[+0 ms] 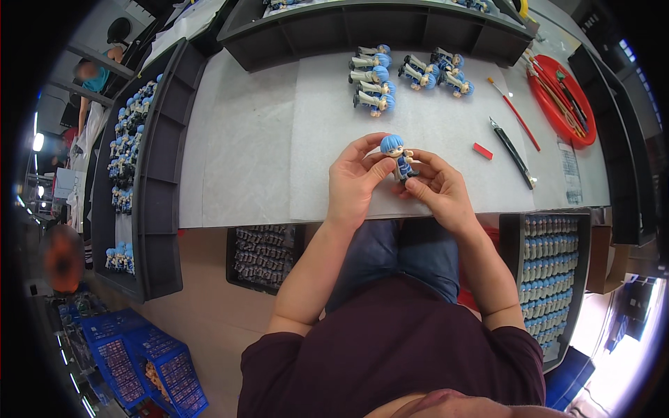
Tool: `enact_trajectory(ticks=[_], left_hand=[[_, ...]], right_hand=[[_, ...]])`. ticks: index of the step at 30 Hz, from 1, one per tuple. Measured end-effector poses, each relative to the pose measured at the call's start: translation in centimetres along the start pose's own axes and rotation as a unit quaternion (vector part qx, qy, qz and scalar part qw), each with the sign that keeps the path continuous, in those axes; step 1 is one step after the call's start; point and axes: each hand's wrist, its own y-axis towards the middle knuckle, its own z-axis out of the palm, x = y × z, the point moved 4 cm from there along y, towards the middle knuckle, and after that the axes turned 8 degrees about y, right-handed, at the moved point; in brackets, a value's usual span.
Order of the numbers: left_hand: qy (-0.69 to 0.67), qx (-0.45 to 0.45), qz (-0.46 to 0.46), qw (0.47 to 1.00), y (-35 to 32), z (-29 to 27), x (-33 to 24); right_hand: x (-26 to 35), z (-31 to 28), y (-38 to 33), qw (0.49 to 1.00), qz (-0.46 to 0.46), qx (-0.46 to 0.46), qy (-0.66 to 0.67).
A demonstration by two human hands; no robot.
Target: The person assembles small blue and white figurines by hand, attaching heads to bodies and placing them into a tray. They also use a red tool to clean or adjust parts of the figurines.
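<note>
- Head view: one blue-haired figurine (pixel 397 159), which I am holding just inside the near edge of the worktable (pixel 244 139), between my palms.
- Grip: my left hand (pixel 354 182) is pinching its head-and-body side; my right hand (pixel 446 195) is pinching around its feet. Both are touching, so neither is standing nearer.
- Long axis: running from head, toward the far edge, to feet, toward the near edge and slightly right.
- Pose: forearms are slanting inward over the near edge, thumbs facing each other.

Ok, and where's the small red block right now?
In the head view, the small red block lies on the white sheet, beyond and right of the person's right hand, just left of the black pen-shaped tool.
</note>
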Motion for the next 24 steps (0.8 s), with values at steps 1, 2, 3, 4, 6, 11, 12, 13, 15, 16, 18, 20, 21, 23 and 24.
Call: enact_trajectory(ticks=[1,2,3,4,6,11,12,13,15,16,18,20,21,23,24], left_hand=[[-0.002,-0.001,0.004,1.000,-0.03,0.06,-0.03],[-0.003,-0.002,0.007,1.000,-0.04,0.08,-0.07],[-0.001,-0.005,0.002,1.000,-0.03,0.03,-0.03],[0.002,-0.007,-0.002,1.000,-0.02,-0.06,0.07],[0.007,-0.010,-0.006,1.000,0.03,-0.15,0.17],[0.005,-0.010,-0.011,1.000,0.01,-0.03,0.09],[0.005,-0.009,-0.014,1.000,0.01,-0.04,0.09],[0.005,-0.007,-0.017,1.000,0.02,-0.07,0.07],[0.007,-0.003,-0.020,1.000,-0.01,-0.02,-0.02],[0.008,-0.001,-0.020,1.000,-0.07,0.06,-0.13],[0.009,0.003,-0.013,1.000,-0.11,0.15,-0.20],[0.007,0.003,0.000,1.000,-0.15,0.19,-0.23],[0.008,0.003,-0.001,1.000,-0.17,0.21,-0.27],[0.012,0.003,-0.003,1.000,-0.20,0.29,-0.36],[0.013,0.001,0.000,1.000,-0.18,0.26,-0.31]], right_hand=[[-0.06,-0.02,0.02,1.000,0.004,0.006,0.000],[0.01,0.01,0.02,1.000,0.005,0.007,-0.004],[0.10,0.06,0.00,1.000,0.006,0.008,-0.007],[0.15,0.10,-0.02,1.000,0.007,0.008,-0.010],[0.12,0.11,0.00,1.000,0.006,0.007,-0.013],[0.18,0.10,-0.05,1.000,0.008,0.007,-0.019],[0.15,0.10,-0.04,1.000,0.007,0.008,-0.017],[0.14,0.10,-0.03,1.000,0.007,0.009,-0.016],[0.13,0.10,-0.04,1.000,0.008,0.009,-0.013],[0.11,0.09,-0.04,1.000,0.009,0.008,-0.011],[0.08,0.07,-0.04,1.000,0.007,0.010,-0.004],[0.09,0.10,-0.04,1.000,0.007,0.009,-0.002],[0.20,0.14,-0.04,1.000,0.008,0.008,-0.004],[0.32,0.17,-0.04,1.000,0.006,0.003,-0.008],[0.36,0.18,-0.04,1.000,0.004,0.000,-0.010]])
